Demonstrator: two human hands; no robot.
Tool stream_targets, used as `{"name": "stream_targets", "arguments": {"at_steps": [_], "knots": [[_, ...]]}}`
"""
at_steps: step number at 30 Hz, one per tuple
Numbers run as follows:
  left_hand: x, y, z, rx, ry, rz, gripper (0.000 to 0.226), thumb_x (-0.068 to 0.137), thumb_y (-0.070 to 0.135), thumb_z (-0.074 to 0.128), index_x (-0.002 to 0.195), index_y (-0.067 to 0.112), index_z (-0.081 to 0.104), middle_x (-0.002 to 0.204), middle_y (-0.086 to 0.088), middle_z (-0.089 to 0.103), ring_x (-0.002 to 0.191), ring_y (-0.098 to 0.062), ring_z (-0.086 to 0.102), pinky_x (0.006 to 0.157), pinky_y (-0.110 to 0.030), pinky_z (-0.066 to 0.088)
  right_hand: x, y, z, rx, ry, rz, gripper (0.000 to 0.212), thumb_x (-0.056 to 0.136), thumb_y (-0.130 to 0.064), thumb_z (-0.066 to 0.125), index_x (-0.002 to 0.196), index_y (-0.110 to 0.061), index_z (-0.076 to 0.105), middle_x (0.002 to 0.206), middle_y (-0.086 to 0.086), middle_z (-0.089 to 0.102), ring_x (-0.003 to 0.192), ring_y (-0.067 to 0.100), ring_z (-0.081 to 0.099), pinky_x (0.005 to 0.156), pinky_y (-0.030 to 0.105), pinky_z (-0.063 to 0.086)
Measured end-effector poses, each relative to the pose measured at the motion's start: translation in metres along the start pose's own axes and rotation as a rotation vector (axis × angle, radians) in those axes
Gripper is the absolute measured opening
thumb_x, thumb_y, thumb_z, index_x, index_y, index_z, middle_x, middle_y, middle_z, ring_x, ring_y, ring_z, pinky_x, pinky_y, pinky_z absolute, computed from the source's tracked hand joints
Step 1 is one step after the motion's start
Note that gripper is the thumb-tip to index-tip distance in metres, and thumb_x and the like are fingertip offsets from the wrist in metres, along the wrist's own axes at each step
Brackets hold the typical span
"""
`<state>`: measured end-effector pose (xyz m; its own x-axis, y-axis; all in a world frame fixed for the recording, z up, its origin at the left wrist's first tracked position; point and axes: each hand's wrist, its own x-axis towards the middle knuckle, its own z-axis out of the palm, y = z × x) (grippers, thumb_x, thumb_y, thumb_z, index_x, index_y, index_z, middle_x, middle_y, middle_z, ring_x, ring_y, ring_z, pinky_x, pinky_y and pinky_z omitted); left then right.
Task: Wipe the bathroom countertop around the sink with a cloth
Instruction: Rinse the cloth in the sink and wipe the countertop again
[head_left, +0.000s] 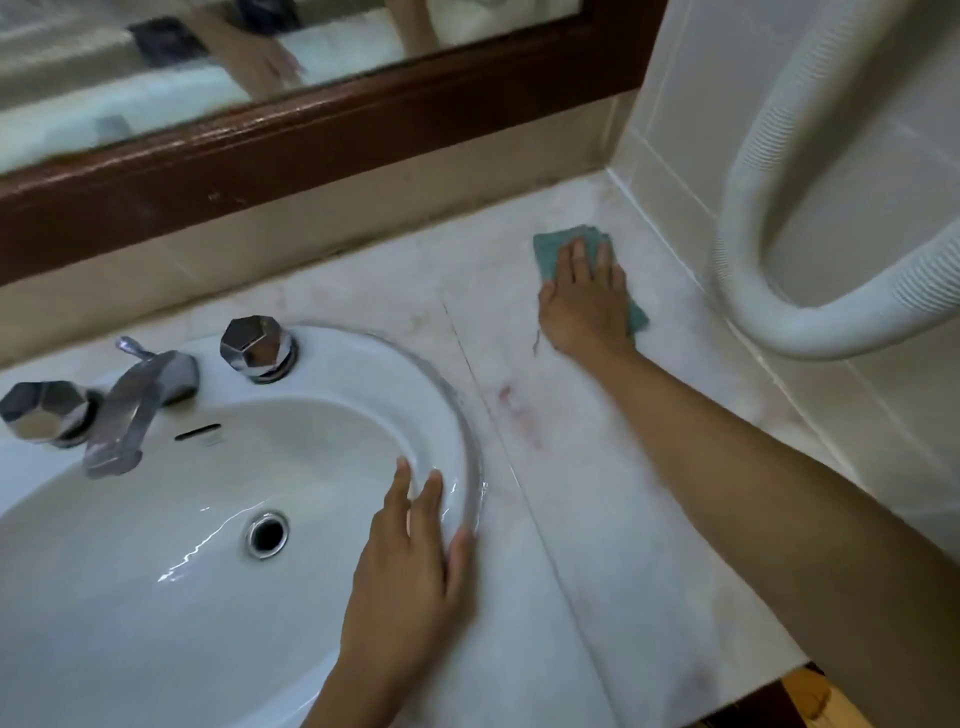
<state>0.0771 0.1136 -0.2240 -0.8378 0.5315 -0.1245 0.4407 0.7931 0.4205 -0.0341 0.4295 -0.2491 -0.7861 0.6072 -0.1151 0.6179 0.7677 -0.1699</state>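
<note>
Your right hand (584, 301) lies flat on the teal cloth (549, 250), fingers straight, pressing it onto the worktop (613, 519) in the far right corner, near where the back wall meets the side wall. The cloth is folded and shows past your fingertips and beside your little finger.

From there the strip of worktop between the sink (358, 364) and the side wall runs back toward you, its long axis from the back wall to the front edge. I judge the coming stroke to be a pull toward your body. A pinkish smear (519, 415) lies on that strip, between the cloth and the front edge, close to the sink's rim.

Your left hand (410, 566) rests open on the sink's right rim, fingers straight, holding nothing. It is well apart from the cloth, so the right hand is the one to work.

Count: 2 hands, 1 cloth, 1 sink, 1 spout (137, 415), 2 knobs (257, 347), 1 drain (267, 534), 1 white ribbed hose (748, 291).
</note>
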Motion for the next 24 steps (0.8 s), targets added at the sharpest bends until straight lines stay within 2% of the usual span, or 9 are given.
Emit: {"name": "stream_targets", "arguments": {"at_steps": [4,5,7,9,11,14,19,22,24], "knots": [[0.001,0.002,-0.001,-0.02,-0.004,-0.008,0.063,0.09,0.059,0.026,0.144,0.027,0.032,0.159,-0.002,0.019,0.135,-0.021,0.036,0.094,-0.037,0.043,-0.029,-0.039,0.01,-0.008,-0.053,-0.284,0.059,0.101,-0.037,0.02,0.154,-0.016,0.007,0.162,0.0,0.006,0.148,0.028,-0.006,0.117,0.042,0.004],[0.001,0.003,-0.002,-0.033,-0.009,-0.021,0.065,0.089,0.06,0.025,0.144,0.028,0.032,0.159,0.0,0.017,0.137,-0.02,0.034,0.095,-0.037,0.043,-0.053,-0.04,0.014,-0.005,-0.063,-0.368,0.058,0.1,-0.037,0.021,0.154,-0.02,0.009,0.162,-0.003,0.007,0.148,0.027,-0.005,0.116,0.041,0.004],[0.002,0.004,-0.005,-0.044,-0.018,-0.033,0.068,0.087,0.061,0.024,0.145,0.026,0.032,0.159,0.001,0.015,0.138,-0.02,0.032,0.097,-0.037,0.042,-0.118,-0.037,0.021,0.049,-0.044,-0.405,0.058,0.097,-0.036,0.026,0.153,-0.021,0.02,0.161,-0.005,0.017,0.149,0.027,0.003,0.115,0.04,0.006],[0.003,0.006,-0.007,-0.05,-0.027,-0.037,0.069,0.087,0.059,0.025,0.146,0.024,0.032,0.159,0.001,0.014,0.139,-0.02,0.031,0.097,-0.039,0.042,-0.191,-0.029,0.025,0.081,-0.03,-0.368,0.059,0.095,-0.037,0.029,0.151,-0.022,0.026,0.159,-0.005,0.021,0.148,0.027,0.009,0.115,0.04,0.009],[0.003,0.007,-0.008,-0.06,-0.042,-0.044,0.067,0.088,0.057,0.028,0.146,0.025,0.03,0.159,0.003,0.012,0.14,-0.02,0.029,0.099,-0.041,0.041,-0.256,-0.009,0.025,0.078,-0.04,-0.324,0.059,0.096,-0.038,0.032,0.152,-0.025,0.022,0.161,-0.007,0.015,0.149,0.024,0.007,0.116,0.039,0.012],[0.002,0.006,-0.008,-0.073,-0.041,-0.054,0.057,0.094,0.049,0.037,0.146,0.025,0.032,0.16,0.004,0.013,0.14,-0.021,0.029,0.099,-0.043,0.04,-0.292,0.043,0.019,0.04,-0.023,-0.205,0.059,0.096,-0.04,0.033,0.152,-0.03,0.019,0.16,-0.01,0.014,0.149,0.02,0.008,0.116,0.039,0.017],[0.0,0.005,-0.005,-0.104,-0.034,-0.049,0.055,0.095,0.046,0.042,0.145,0.024,0.033,0.159,0.003,0.015,0.14,-0.022,0.028,0.1,-0.043,0.038,-0.207,0.116,0.002,-0.053,0.012,0.149,0.06,0.095,-0.043,0.015,0.152,-0.024,0.022,0.16,0.0,0.021,0.147,0.028,0.014,0.113,0.046,0.025],[0.001,0.003,-0.005,-0.107,-0.029,-0.038,0.054,0.095,0.047,0.042,0.144,0.024,0.034,0.159,0.004,0.016,0.141,-0.021,0.028,0.1,-0.044,0.038,-0.139,0.102,-0.003,-0.025,0.02,0.267,0.058,0.098,-0.039,0.019,0.153,-0.021,0.017,0.161,0.001,0.016,0.147,0.033,0.007,0.115,0.047,0.017],[0.001,0.002,-0.005,-0.128,-0.017,-0.024,0.054,0.095,0.05,0.04,0.143,0.025,0.033,0.158,0.005,0.016,0.141,-0.02,0.027,0.1,-0.044,0.038,-0.114,0.063,-0.002,0.012,0.023,0.258,0.058,0.098,-0.037,0.022,0.153,-0.02,0.015,0.162,0.001,0.012,0.148,0.033,0.0,0.115,0.049,0.014]]}}
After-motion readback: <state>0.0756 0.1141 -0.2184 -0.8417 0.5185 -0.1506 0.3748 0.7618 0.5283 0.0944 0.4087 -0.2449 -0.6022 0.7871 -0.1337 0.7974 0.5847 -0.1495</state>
